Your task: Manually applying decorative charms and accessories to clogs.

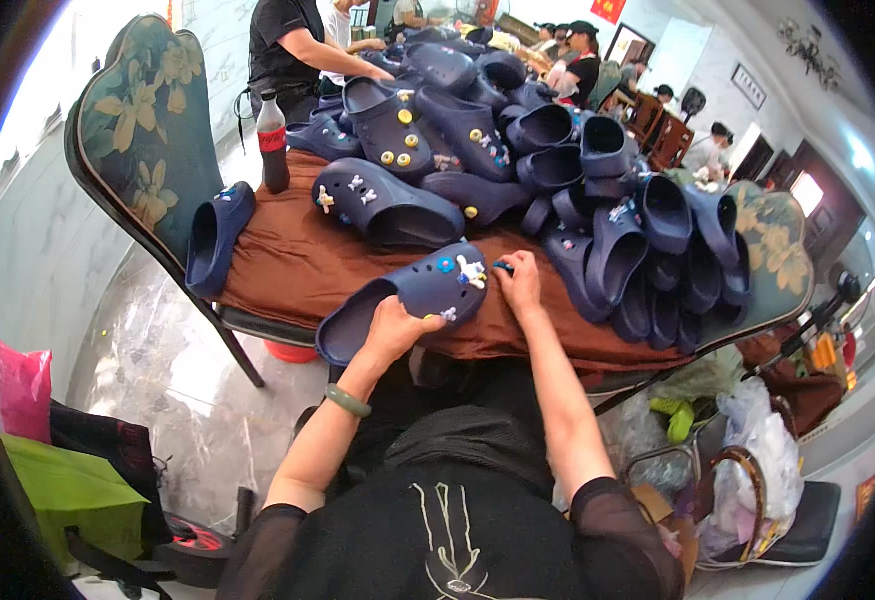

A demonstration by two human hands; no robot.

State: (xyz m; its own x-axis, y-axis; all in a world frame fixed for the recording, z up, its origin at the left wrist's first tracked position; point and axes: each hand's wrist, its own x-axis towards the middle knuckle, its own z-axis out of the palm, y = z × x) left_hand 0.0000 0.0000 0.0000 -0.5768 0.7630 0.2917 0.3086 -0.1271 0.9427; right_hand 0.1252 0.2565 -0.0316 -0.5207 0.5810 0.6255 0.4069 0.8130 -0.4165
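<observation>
Black top (357, 545) with a pale drawstring fills the near edge, its sheer sleeves ending above two bare forearms. On the left wrist sits a green bangle (347, 401). Just beyond, the left hand (394, 330) grips the held navy clog (417, 290) by its side, thumb over the upper, at the near edge of a brown cloth (282, 265). On that upper are a blue flower charm (445, 265) and a white figure charm (471, 273). Beside its toe, the right hand (520, 283) pinches a small blue piece (502, 267) between its fingertips. Farther in, a lone clog (221, 240) leans at the left, near a bottle of dark drink (272, 145). A heap of navy clogs (447, 115) covers the cloth behind, between two floral chair backs (142, 120). Past the heap, a person in black (287, 50) reaches toward it.
</observation>
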